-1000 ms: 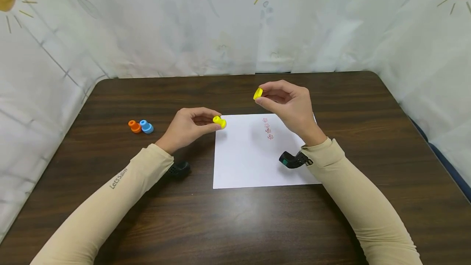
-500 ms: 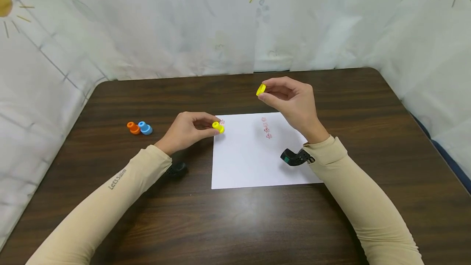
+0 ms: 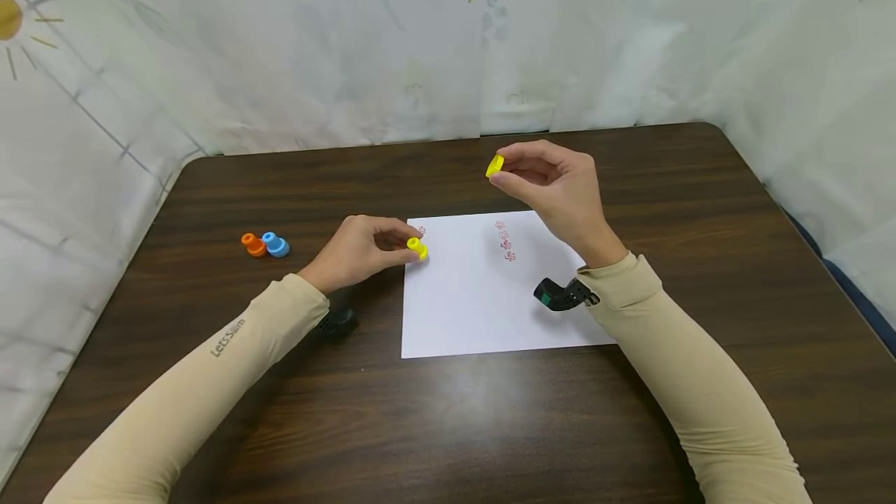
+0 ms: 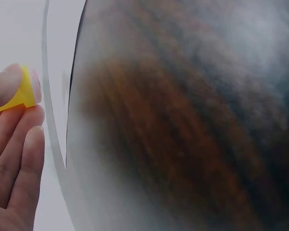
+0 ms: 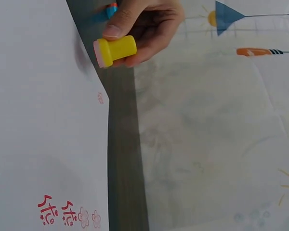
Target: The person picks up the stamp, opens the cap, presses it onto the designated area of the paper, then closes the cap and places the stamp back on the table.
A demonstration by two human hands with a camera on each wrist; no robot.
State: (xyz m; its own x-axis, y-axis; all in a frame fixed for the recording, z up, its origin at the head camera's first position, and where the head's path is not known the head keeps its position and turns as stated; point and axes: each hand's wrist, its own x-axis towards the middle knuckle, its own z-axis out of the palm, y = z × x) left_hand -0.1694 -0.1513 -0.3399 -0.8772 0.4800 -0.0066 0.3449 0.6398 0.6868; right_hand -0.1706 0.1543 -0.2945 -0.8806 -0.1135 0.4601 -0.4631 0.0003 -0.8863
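Yellow stamp (image 3: 417, 248) is pinched in my left hand (image 3: 364, 253), thumb on top and fingertips curled under it, right at the left edge of the white paper (image 3: 483, 309), near its top corner; in the right wrist view its pale pink printing face (image 5: 98, 54) points toward the sheet, and whether it touches the paper I cannot tell. In the left wrist view only a sliver of the yellow body shows between my thumb and fingers (image 4: 19, 144), the rest a blur of dark wood. My right hand (image 3: 553, 185) is up over the table beyond the paper's far edge, thumb and fingertips closed on the yellow cap (image 3: 495, 166), held clear of the surface and well apart from the stamp. On the sheet there is a short column of red stamped marks (image 3: 505, 239) toward the upper middle, and one small red mark (image 3: 421, 231) just beside the stamp. Off to my left on the dark wooden table (image 3: 448, 426) an orange stamp (image 3: 253, 243) and a blue stamp (image 3: 276, 244) sit touching, well away from the paper. Pale curtains (image 3: 294, 45) printed with suns hang behind the table
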